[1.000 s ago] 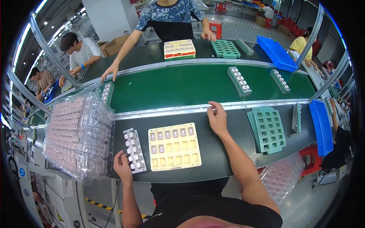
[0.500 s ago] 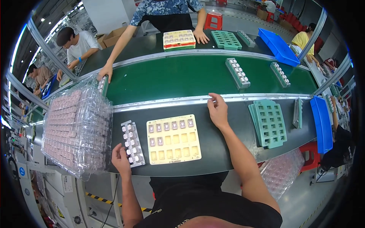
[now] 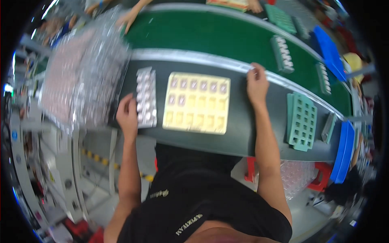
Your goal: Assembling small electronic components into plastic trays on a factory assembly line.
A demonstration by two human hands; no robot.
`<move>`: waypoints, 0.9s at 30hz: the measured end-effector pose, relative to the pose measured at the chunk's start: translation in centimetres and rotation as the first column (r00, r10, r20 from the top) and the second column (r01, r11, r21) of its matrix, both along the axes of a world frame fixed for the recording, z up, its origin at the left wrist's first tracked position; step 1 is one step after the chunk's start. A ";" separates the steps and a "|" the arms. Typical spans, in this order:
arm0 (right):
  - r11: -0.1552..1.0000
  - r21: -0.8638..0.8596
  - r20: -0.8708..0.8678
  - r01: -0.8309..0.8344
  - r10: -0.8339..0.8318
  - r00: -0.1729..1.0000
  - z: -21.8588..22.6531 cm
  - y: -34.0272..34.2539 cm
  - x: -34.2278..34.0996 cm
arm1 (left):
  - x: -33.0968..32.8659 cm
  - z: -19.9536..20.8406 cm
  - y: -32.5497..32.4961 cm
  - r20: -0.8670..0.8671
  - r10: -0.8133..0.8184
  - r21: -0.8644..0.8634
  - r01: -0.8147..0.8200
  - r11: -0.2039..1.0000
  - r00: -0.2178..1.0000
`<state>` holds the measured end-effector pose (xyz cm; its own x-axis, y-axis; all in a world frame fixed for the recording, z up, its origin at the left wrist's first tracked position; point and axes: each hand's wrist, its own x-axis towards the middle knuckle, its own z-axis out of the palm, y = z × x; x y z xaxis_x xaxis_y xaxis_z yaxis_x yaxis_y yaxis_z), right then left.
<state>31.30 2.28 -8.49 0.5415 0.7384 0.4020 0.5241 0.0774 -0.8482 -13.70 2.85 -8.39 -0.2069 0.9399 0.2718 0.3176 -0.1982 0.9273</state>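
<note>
A cream tray [image 3: 196, 111] lies on the dark table before me, small pale purple pieces filling its back row and two pockets at the left of the middle row. Just left of it stands a clear plastic strip [image 3: 146, 97] of whitish parts. My left hand [image 3: 127, 115] is at the strip's left edge, fingers curled toward the thumb; whether it touches the strip is unclear. Right of the tray, by the metal rail, my right hand [image 3: 257, 86] is raised with bent fingertips drawn together. Blur hides anything small in either hand.
A bulky stack of clear blister trays [image 3: 83, 77] stands at the left. Green foam trays [image 3: 302, 121] and a blue bin [image 3: 343, 152] are at the right. Beyond the rail runs a green belt [image 3: 202, 34] carrying strips; a co-worker's hand [image 3: 129, 18] reaches over its left end.
The view has tipped downward and turned, so the table appears higher in the picture and blurred. Both hands stay near the same places, and the tray's filled pockets look the same.
</note>
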 end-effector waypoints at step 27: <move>0.768 -0.284 0.248 -0.575 0.638 0.729 9.6 3.5 -19.9 | 1.7 3.3 8.6 -0.208 -0.264 -0.095 0.249 0.964 0.942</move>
